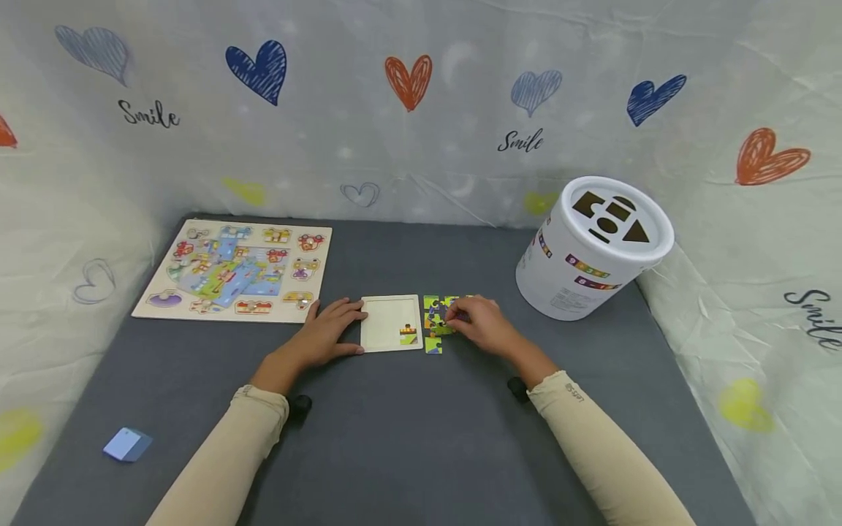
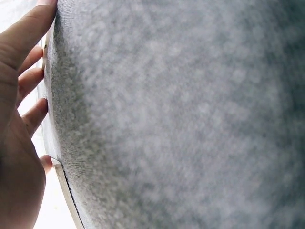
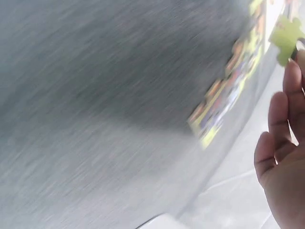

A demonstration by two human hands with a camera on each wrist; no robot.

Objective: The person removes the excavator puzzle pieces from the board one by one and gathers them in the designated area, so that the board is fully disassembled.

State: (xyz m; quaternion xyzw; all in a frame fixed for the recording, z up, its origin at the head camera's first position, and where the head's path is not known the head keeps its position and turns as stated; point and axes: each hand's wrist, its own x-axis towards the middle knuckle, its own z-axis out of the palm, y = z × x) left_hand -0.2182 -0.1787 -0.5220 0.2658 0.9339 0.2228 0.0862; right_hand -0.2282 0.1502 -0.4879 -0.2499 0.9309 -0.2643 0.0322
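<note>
A small cream puzzle tray (image 1: 388,321) lies mid-table, with a little patch of picture pieces (image 1: 408,334) in its lower right corner. At its left edge is my left hand (image 1: 327,332), fingers spread and fairly straight, fingertips and thumb at the rim. My right hand (image 1: 485,324) is just right of the tray, over a cluster of colourful jigsaw pieces (image 1: 433,310). Between its thumb and fingers it pinches a yellow-green puzzle piece (image 3: 287,37), held above the others in the right wrist view. One loose piece (image 1: 433,345) sits nearer me.
A large wooden picture board (image 1: 307,292) lies at the back left, close to my left hand. A tall white tub (image 1: 572,270) with shaped holes in its lid stands at the back right. Toward the front left is a small blue block (image 1: 127,444). Printed cloth (image 1: 460,197) hangs behind the table.
</note>
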